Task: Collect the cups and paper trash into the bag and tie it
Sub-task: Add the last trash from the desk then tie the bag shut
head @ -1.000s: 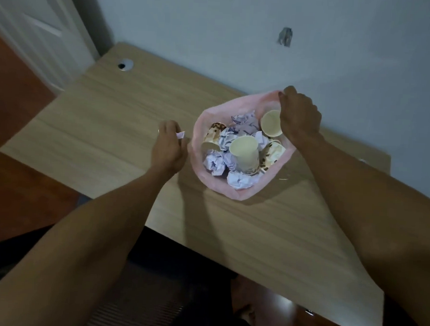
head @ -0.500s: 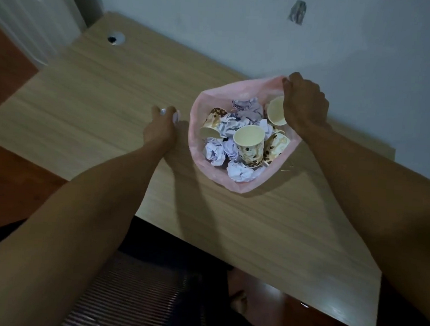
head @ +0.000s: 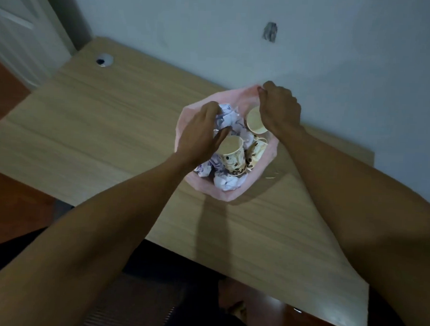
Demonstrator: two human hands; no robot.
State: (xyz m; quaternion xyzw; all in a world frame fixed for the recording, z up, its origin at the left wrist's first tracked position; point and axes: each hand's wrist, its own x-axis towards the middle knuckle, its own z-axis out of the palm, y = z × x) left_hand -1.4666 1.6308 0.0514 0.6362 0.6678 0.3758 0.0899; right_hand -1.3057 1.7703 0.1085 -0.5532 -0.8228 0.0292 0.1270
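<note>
The left hand (head: 200, 132) has moved from the table (head: 111, 132) into the pink bag (head: 222, 194), fingers seemingly releasing crumpled paper (head: 227, 117), while the right hand (head: 279, 111) pinches its far rim, so tying is near.

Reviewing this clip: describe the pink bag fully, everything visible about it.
The pink bag looks like thin, translucent plastic. It stands open on the wooden table, close to the wall, untied. Inside lie spotted paper cups and crumpled white paper. The right hand pinches its far rim; the left hand reaches over its left side into the mouth, gripping crumpled paper.
</note>
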